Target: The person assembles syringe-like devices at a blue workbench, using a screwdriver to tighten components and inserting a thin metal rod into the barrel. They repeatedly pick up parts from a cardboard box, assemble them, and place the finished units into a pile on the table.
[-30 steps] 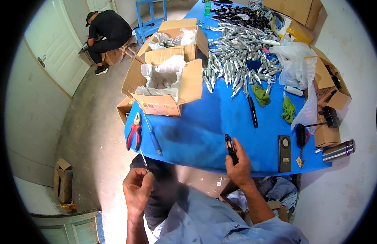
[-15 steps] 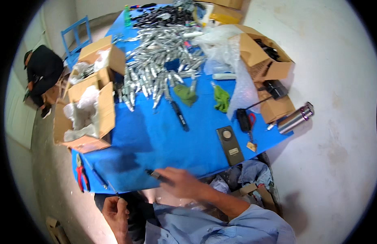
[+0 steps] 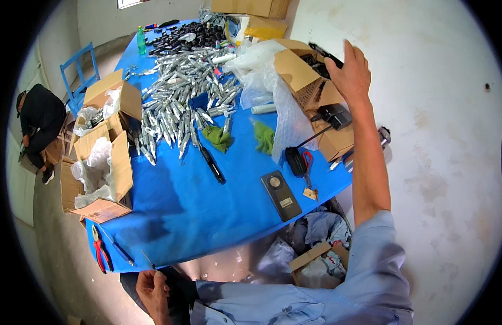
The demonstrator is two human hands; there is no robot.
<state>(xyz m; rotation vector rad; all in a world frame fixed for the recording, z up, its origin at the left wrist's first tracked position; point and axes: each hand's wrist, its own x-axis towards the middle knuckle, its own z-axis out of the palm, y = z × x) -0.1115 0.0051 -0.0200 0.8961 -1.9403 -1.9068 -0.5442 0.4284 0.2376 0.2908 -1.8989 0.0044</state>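
Note:
My right hand (image 3: 351, 76) is raised over the open cardboard box at the right, its arm stretched out. Between its thumb and fingers is a slim black bar-shaped piece (image 3: 326, 55); its exact kind does not show. Dark parts (image 3: 314, 66) lie inside that box (image 3: 294, 69). At the table's near edge my left hand (image 3: 153, 287) is closed around a thin tool with a narrow shaft (image 3: 148, 259); the fingers hide its lower end. Left of this hand lie red-handled pliers (image 3: 101, 253) and a blue-handled screwdriver (image 3: 121, 252).
A pile of silver metal pieces (image 3: 180, 92) covers the table's middle, with black parts (image 3: 188, 39) behind. Open boxes (image 3: 121, 168) stand at the left. A dark flat device (image 3: 281, 195), green cloth (image 3: 216, 139) and red-handled scissors (image 3: 308, 160) lie about. A person (image 3: 42, 122) sits far left.
My right hand has swung from the table's near edge up and right to the box, carrying the black piece. My left hand stays near the edge with its tool. The view has shifted.

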